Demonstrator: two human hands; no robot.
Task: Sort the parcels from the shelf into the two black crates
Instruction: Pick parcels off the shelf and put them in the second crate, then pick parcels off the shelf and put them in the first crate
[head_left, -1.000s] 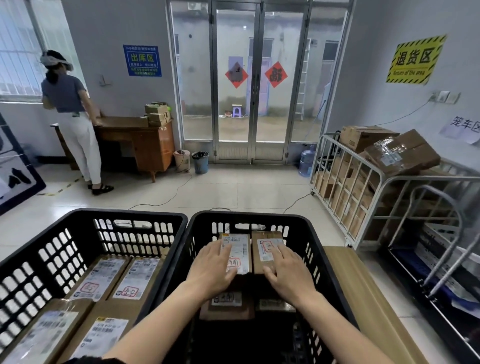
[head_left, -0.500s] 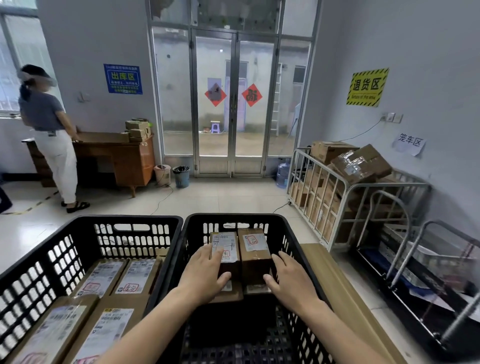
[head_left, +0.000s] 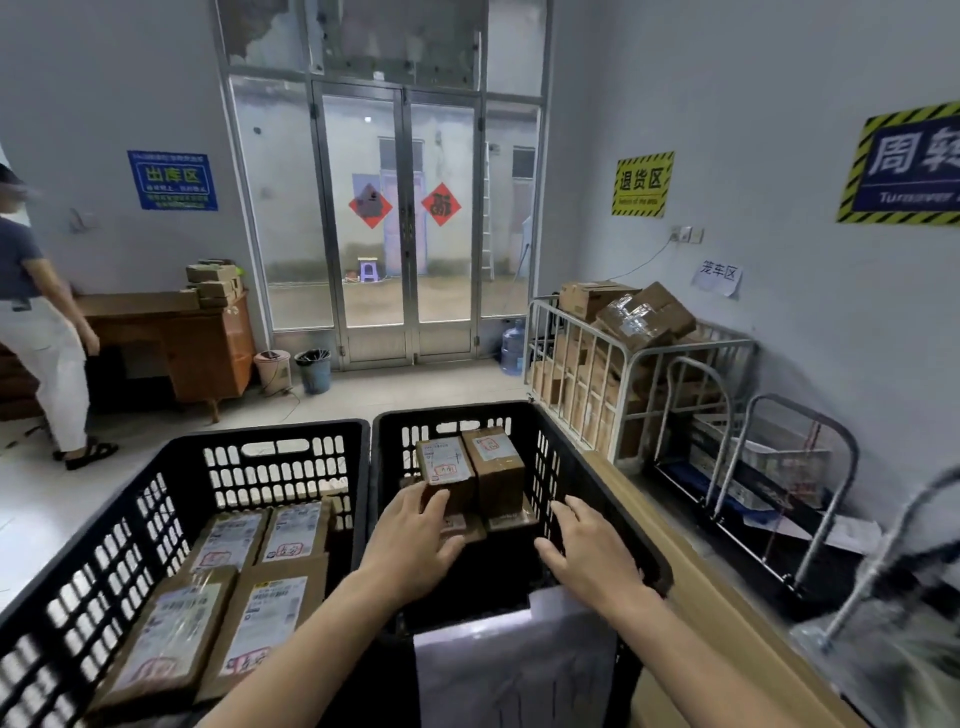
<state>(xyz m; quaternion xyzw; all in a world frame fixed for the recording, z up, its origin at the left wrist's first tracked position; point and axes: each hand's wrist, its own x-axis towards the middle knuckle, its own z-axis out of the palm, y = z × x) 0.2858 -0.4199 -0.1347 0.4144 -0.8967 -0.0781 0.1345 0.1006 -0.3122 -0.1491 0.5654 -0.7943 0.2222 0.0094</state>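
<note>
Settling the small parcels at the far end of the right crate (head_left: 452, 413) is, I judge, the step in hand: two brown boxes stand side by side on top of a lower layer, and nothing is being carried. My left hand (head_left: 410, 540) reaches in with its fingers spread and nearly straight, and their tips lie against the near face of the left box (head_left: 444, 465), pressing it rather than gripping it. My right hand (head_left: 589, 553) hangs relaxed and empty over the crate, close to its right wall. It sits nearer to me than the right box (head_left: 496, 465) and is apart from it, as far as I can tell. So neither hand is clamped on anything, and the stack sits just ahead of both sets of fingertips, between my hands and the crate's far wall. The left crate (head_left: 270, 434) sits touching this one and holds flat labelled parcels (head_left: 260, 587) lying face up. The next move, I think, calls for drawing both hands up and out without nudging the upper boxes off their layer, then turning to the shelf for another parcel. The shelf is not in view, so I cannot tell how many remain. Each new parcel's label will need reading to choose its crate.
</note>
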